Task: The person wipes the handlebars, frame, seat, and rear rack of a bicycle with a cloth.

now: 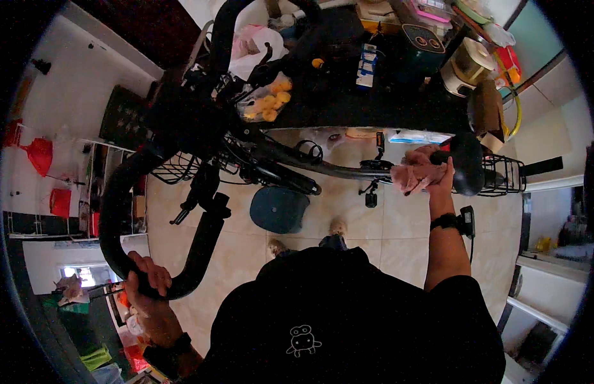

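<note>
A black bicycle stands crosswise in front of me. My left hand (148, 278) is closed round the curved black handlebar (114, 217) at the lower left. At the other end, my right hand (443, 176) grips a crumpled pinkish cloth (412, 171). The cloth is against the rear end of the dark frame tube (338, 169), just left of the black saddle (468, 163). Cloth covers part of the tube and hides some of my right fingers. A pedal (371, 200) hangs below the tube.
Beyond the bicycle is a dark table (374, 115) with a bag of yellow-orange food (268, 102), a dark appliance (420, 54) and a cream appliance (466, 64). A blue-grey stool (279, 210) stands on the tiled floor near my feet. A wire rack (505, 176) sits behind the saddle.
</note>
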`<control>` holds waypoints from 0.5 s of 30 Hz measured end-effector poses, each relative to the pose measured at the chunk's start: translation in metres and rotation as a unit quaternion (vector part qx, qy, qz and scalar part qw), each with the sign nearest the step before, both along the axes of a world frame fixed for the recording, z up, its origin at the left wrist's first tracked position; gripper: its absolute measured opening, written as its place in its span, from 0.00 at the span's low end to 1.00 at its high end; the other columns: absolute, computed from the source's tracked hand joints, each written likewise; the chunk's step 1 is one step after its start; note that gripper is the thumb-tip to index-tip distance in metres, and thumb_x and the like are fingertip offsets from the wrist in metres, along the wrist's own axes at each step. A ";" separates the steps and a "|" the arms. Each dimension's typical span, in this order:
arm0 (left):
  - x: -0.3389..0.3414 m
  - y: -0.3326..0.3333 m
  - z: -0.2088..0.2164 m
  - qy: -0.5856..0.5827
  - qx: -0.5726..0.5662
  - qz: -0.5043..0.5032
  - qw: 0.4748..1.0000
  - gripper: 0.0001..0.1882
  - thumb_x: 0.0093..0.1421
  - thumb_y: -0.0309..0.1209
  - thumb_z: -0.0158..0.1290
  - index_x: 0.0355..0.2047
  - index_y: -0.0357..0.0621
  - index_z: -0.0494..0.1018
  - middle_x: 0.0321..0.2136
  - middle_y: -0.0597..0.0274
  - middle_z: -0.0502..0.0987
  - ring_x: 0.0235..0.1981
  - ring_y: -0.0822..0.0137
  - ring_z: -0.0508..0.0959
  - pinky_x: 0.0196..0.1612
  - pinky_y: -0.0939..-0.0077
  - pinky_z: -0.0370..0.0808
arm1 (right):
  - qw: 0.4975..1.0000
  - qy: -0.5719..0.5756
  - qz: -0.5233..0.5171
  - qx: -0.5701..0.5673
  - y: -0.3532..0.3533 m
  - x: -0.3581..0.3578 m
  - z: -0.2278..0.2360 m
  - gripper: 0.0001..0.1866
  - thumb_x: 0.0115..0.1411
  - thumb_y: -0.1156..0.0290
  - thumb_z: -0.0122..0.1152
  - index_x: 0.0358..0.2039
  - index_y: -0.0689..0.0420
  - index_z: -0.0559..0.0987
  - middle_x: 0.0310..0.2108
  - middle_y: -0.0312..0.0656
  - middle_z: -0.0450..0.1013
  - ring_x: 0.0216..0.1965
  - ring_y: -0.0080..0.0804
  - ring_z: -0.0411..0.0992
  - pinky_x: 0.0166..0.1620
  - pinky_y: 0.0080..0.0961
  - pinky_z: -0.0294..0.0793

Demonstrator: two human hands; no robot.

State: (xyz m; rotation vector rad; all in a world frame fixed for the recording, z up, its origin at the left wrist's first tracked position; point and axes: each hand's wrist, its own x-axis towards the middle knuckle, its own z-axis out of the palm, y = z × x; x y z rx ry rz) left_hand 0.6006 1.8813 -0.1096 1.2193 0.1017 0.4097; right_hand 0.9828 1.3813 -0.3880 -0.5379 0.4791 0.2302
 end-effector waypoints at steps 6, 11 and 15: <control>-0.030 -0.031 -0.009 -0.015 -0.021 0.069 0.997 0.11 0.59 0.36 0.43 0.33 0.41 0.59 0.13 0.63 0.62 0.07 0.70 0.63 0.18 0.74 0.68 | 0.998 0.012 0.023 -0.060 0.016 -0.011 0.021 0.24 0.51 0.46 0.53 0.40 0.51 0.69 0.38 0.39 0.69 0.41 0.40 0.68 0.46 0.39 0.68; -0.014 -0.029 -0.004 -0.029 0.004 0.060 0.998 0.11 0.59 0.36 0.44 0.32 0.41 0.59 0.13 0.64 0.62 0.07 0.71 0.62 0.17 0.76 0.67 | 0.997 -0.067 0.030 -0.034 0.063 -0.040 0.072 0.20 0.53 0.47 0.52 0.34 0.51 0.69 0.34 0.37 0.68 0.38 0.35 0.67 0.44 0.35 0.69; -0.008 -0.030 -0.006 -0.006 -0.038 0.077 0.996 0.15 0.54 0.39 0.50 0.30 0.42 0.60 0.14 0.63 0.64 0.08 0.71 0.65 0.18 0.77 0.67 | 0.980 -0.101 0.174 -0.008 0.085 -0.052 0.009 0.24 0.57 0.48 0.44 0.45 0.52 0.63 0.42 0.40 0.64 0.41 0.36 0.65 0.46 0.34 0.67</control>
